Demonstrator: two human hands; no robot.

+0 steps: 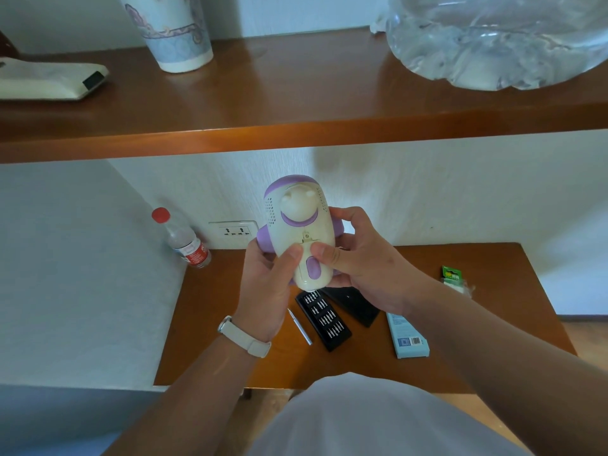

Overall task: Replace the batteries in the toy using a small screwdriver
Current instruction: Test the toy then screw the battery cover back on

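A cream strap with a keeper loop circles the wrist of the left hand; a pale grey garment covers the torso.

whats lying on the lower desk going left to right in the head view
water bottle → screwdriver → screwdriver bit tray → light blue box → green battery pack
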